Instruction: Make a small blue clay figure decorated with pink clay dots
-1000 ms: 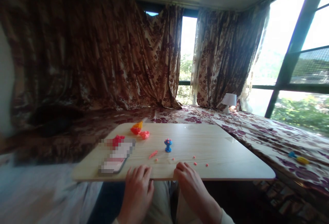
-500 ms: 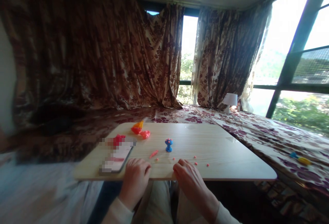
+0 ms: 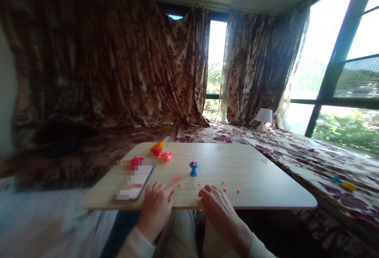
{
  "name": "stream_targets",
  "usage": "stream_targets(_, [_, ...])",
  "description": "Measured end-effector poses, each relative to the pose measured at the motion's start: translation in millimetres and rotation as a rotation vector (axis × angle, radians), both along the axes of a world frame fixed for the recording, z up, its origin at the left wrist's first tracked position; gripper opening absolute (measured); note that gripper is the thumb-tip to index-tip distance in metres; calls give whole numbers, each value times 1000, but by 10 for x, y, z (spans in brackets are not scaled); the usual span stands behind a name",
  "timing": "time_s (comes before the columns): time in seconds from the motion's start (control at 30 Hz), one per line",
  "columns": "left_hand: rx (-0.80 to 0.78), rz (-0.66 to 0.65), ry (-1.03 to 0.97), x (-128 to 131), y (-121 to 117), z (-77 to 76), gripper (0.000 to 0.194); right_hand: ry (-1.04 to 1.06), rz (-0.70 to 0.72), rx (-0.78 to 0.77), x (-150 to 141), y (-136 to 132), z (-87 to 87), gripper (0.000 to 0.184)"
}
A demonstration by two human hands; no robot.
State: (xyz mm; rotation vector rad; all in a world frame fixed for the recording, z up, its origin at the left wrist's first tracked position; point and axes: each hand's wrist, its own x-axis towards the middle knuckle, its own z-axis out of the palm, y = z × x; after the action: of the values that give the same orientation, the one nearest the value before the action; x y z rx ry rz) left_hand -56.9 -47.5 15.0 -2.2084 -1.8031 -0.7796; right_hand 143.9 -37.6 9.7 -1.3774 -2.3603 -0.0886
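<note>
My left hand (image 3: 156, 204) rests at the near edge of the table with its fingers curled in, beside the phone. Anything inside it is hidden. Across a small gap, my right hand (image 3: 217, 204) is also closed at the edge, fingertips pressed together; what they may hold is out of sight. Beyond them stands a small blue clay figure (image 3: 193, 168) with pink dots on top. Between the hands and the figure lie a pink clay strip (image 3: 176, 178) and a tiny pink ball (image 3: 199, 184). More pink balls (image 3: 225, 190) are scattered past my right hand.
On the pale wooden table (image 3: 266, 183), a phone (image 3: 137, 183) lies at the left, partly pixelated. Red clay (image 3: 136, 162), pink clay (image 3: 166, 156) and an orange-yellow lump (image 3: 158, 147) sit behind it. A white lamp (image 3: 264, 115) stands on the flowered cloth.
The view has shifted very slightly. Both hands keep nearly the same closed pose at the table edge, and the clay pieces stay where they were.
</note>
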Motion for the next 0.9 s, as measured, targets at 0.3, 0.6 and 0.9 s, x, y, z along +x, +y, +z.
stream_targets(0.3, [80, -31, -48, 49, -16, -47, 21, 45, 8, 55, -15, -116, -83, 18])
stream_targets(0.6, [114, -61, -118, 40, -29, -100, 17, 68, 54, 263, 57, -210, -291, 40])
stream_targets(0.9, [156, -38, -11, 95, -119, -155, 22, 45, 43, 394, 37, -261, -408, 51])
